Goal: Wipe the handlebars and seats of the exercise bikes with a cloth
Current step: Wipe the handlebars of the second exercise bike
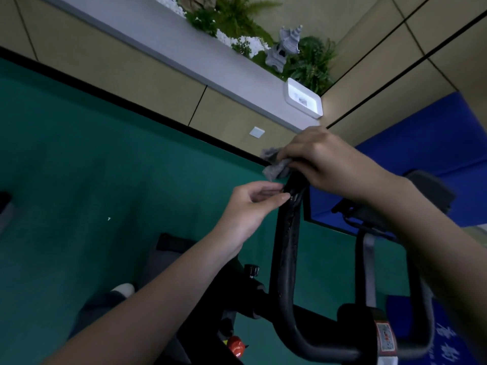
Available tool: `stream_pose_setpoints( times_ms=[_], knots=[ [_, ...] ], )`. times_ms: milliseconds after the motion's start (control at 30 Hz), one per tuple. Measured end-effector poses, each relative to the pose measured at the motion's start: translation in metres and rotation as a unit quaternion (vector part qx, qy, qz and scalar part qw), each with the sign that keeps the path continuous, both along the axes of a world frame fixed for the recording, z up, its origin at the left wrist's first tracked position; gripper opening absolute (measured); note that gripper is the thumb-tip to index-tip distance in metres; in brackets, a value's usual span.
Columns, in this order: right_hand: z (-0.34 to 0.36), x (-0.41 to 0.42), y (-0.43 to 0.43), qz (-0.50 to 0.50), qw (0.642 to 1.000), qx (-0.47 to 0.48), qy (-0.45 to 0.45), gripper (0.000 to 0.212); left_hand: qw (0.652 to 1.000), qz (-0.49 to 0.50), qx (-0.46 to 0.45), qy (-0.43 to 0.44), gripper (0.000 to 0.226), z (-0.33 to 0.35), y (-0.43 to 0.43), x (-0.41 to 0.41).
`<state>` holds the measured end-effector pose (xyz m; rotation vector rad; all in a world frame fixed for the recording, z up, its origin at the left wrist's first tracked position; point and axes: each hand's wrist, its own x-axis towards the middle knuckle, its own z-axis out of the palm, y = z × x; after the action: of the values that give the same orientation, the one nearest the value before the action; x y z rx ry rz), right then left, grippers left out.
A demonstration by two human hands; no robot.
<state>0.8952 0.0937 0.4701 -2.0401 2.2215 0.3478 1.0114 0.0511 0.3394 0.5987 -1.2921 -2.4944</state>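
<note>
- At centre right of the frame, your right hand (329,164) is curled over the top end of the handlebar (286,246); its fingers close on the grey cloth (275,167); the cloth is bunched against the bar's tip, with a corner sticking out to the left.
- Just below, your left hand (250,206) meets the left edge of that same upright; thumb and fingers are bent, tips close together against the bar; you cannot tell from here whether they nip it or only touch it.
- The upright runs down mid-frame and bends at the bottom into a crossbar; its black surface glistens in patches; a second upright rises at the right, mostly behind your right forearm, with a dark console (432,191) above it.
- Your open room is on the left: the green floor (79,167) fills that half, and more of it shows between the two uprights.
- Low in the frame, a black knob (251,270) stands just left of the upright; a red knob (235,345) sits at bottom centre.
- A black strip (131,104) edges the floor against the beige wall panels (105,61); a blue mat (421,154) lies at the right.
- Across the top, a grey ledge (158,35) carries plants (313,64), a stone lantern (284,47) and a white box (303,101); the box is just above your right hand; a socket plate (257,132) is on the wall above and left of the cloth.
</note>
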Motion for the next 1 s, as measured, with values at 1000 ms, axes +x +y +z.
stream_pose_setpoints(
  times_ms=[1000],
  knots=[
    [-0.049,0.025,0.014,-0.568,0.564,-0.508,-0.318,0.034,0.982,-0.123,-0.138,-0.026,0.016,0.002,-0.033,-0.005]
  ],
)
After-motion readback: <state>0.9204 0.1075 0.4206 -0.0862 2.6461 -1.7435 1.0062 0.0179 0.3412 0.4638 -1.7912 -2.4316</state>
